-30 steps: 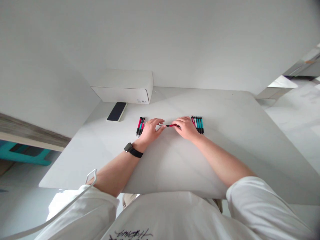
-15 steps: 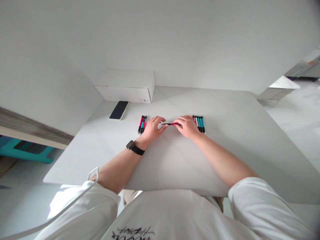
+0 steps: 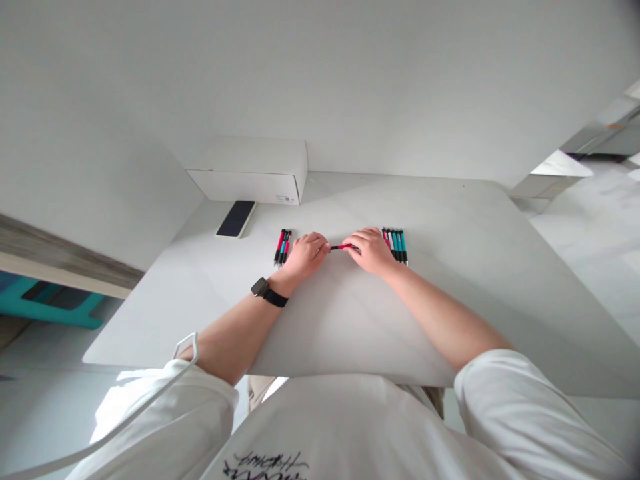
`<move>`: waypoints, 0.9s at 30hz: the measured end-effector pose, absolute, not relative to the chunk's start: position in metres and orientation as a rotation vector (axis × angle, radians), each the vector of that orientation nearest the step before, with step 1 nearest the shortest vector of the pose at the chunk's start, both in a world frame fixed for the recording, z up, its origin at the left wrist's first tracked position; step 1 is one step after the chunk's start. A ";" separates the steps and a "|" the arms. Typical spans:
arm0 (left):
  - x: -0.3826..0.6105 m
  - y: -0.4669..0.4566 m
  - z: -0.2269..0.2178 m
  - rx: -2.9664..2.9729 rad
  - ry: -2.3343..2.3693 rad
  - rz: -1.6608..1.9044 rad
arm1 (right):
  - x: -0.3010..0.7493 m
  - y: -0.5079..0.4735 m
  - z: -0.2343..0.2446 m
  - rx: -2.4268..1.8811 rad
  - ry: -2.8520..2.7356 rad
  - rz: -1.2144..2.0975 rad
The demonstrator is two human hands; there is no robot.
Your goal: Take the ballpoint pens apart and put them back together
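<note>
- Table (image 3: 440,220), white, one: lay beneath all items on this list. Its rounded far corner sat well right of the box (image 3: 245,170), its near edge well toward me from it. The widest room for moving ran rightward of the box, beyond the pens.
- Box, white, one: landmark, at the table's back left. Its front right corner was the hard edge behind my left hand (image 3: 307,255), well apart from my knuckles.
- Right hand (image 3: 369,251): toward me and right of the box. Thumb and fingers pinched the red barrel, much as half a second earlier.
- Left hand: toward me, just past the box's right end. Its thumb and fingers, parted half a second earlier, had come together on the pen's black end.
- Phone (image 3: 236,219), dark screen up, one: near the box's front face.
- Right pen row (image 3: 397,245): teal, red and black; toward me and right of the box, partly behind my right hand, count uncertain.
- Left pen row (image 3: 283,247): red, teal and black; toward me from the box's right end. Contact with my left hand: could not tell.
- Held pen (image 3: 341,247), red and black, one: crosswise between my hands, toward me and right of the box. Gripped at both ends, it was, I judged, better steadied than before.
</note>
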State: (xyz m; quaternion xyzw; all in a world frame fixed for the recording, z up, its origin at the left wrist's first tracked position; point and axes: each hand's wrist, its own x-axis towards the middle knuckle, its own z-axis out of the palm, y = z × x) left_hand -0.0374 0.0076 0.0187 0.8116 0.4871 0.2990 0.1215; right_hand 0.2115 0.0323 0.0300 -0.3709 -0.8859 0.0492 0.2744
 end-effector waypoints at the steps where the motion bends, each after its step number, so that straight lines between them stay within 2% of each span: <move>1: -0.037 0.008 0.018 2.374 1.420 0.870 | 0.211 0.032 0.030 -0.997 -2.383 0.131; 27: -0.039 0.011 0.019 2.387 1.378 0.945 | 0.213 0.032 0.029 -0.973 -2.397 0.159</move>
